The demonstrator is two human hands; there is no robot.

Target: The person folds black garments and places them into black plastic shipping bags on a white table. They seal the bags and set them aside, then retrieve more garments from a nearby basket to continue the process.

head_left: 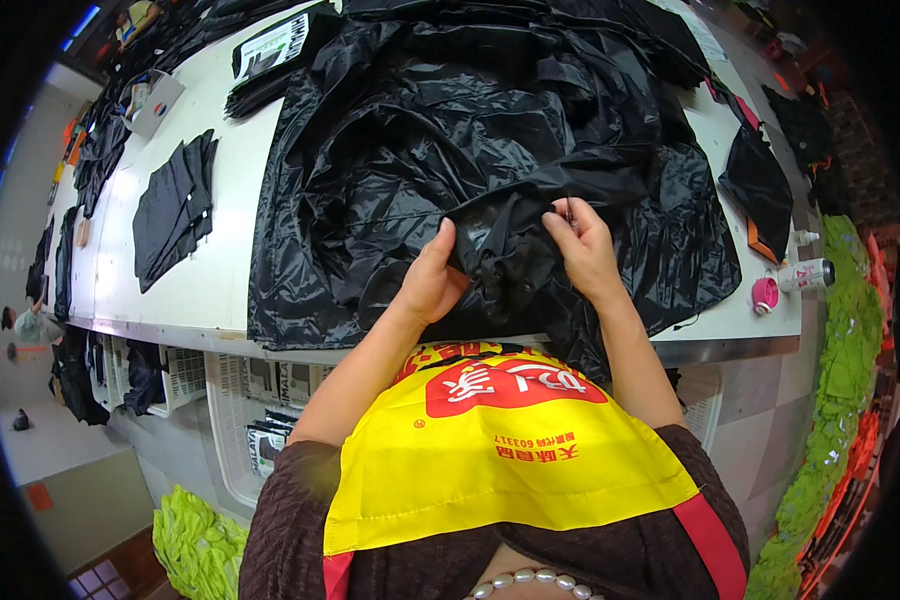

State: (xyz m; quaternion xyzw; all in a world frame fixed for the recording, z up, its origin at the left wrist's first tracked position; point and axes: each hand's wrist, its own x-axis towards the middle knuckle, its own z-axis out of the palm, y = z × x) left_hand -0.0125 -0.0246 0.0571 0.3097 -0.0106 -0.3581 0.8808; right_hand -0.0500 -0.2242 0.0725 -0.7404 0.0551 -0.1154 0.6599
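A large heap of shiny, crumpled black fabric (420, 130) covers the middle of the table and hangs over its near edge. My left hand (433, 275) is closed on a gathered part of it, thumb up and the fingers partly hidden behind the folds. To the right, my right hand (587, 252) pinches the raised edge of the same fabric between thumb and forefinger. A small, thin dark thing shows at those fingertips, too small to name. Between the hands the fabric bunches into loose folds; whether it is one garment or several cannot be told.
Folded black pieces (176, 210) lie on the white table (232, 190) at left. A stack of packaged black goods (270, 55) is farther back. A spray can (806, 275) and pink tape roll (765, 294) stand at right. White crates (232, 430) sit below the table's edge.
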